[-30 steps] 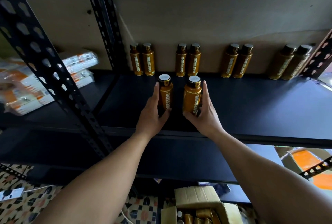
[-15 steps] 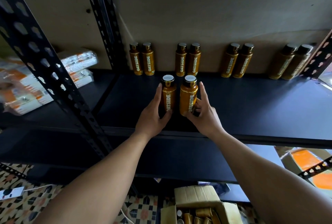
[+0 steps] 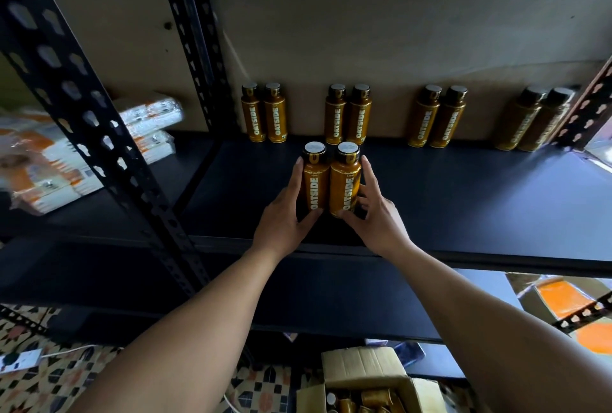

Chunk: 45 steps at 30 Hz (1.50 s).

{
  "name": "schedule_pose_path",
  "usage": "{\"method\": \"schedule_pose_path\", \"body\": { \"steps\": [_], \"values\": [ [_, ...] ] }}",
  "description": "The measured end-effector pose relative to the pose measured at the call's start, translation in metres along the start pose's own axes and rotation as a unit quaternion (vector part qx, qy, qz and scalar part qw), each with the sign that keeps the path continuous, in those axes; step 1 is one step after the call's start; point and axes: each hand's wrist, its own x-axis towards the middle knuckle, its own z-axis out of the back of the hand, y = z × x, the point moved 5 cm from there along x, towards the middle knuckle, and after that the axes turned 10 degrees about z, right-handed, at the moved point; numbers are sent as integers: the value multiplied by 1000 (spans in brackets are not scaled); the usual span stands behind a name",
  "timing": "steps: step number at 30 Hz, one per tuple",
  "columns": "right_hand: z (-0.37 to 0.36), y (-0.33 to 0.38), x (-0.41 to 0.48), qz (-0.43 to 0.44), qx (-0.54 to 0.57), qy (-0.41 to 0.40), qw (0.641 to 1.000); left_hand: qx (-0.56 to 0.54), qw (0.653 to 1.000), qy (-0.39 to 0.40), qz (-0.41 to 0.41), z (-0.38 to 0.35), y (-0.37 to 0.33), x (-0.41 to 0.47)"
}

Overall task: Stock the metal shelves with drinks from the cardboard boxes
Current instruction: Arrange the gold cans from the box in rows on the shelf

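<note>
Now I see the two golden drink bottles standing upright on the black metal shelf (image 3: 463,200), side by side and touching each other, each with a pale round cap and the word OATSIDE running up its label. The left bottle (image 3: 314,181) is gripped by the left hand (image 3: 284,217): the fingers lie along its outer side almost up to the cap, and the thumb curls in at the base. The right bottle (image 3: 345,181) is gripped the same way by the right hand (image 3: 377,214), with the fingers on its outer side and the thumb under the front of the base. Both bottles are near the middle of the shelf depth, just in front of the back row (image 3: 347,116). That row has eight bottles of the same kind, in four pairs apart from each other, all upright against the beige back board (image 3: 364,41). At the left, a perforated black post (image 3: 99,134) crosses my view, and behind it, on the neighbouring shelf, lie wrapped white and orange packets (image 3: 49,161), too blurred to read. Below the hands there is a lower shelf (image 3: 331,300). Under it, on the patterned tile floor (image 3: 49,379), stands an open cardboard box (image 3: 364,369) with more golden bottles (image 3: 371,402) inside.
</note>
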Motion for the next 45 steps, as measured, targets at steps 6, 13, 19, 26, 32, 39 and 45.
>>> {"method": "schedule_pose_path", "body": {
  "steps": [6,13,19,26,32,39,45],
  "values": [
    [-5,3,5,-13,1,9,1000,19,1000,-16,-13,5,2,-1],
    [-23,14,16,-13,11,18,1000,42,999,-16,-11,21,18,1],
    [-40,22,33,-12,5,20,1000,57,998,-13,-1,33,33,15],
    [-51,18,63,-4,15,11,1000,77,997,-7,0,35,46,46],
    [-59,8,88,-3,14,7,1000,70,997,-12,-2,34,52,71],
    [-60,3,106,-11,6,12,1000,71,997,-1,-2,32,55,91],
    [-64,0,118,-23,7,18,1000,79,997,7,13,32,60,104]
  ]
}}
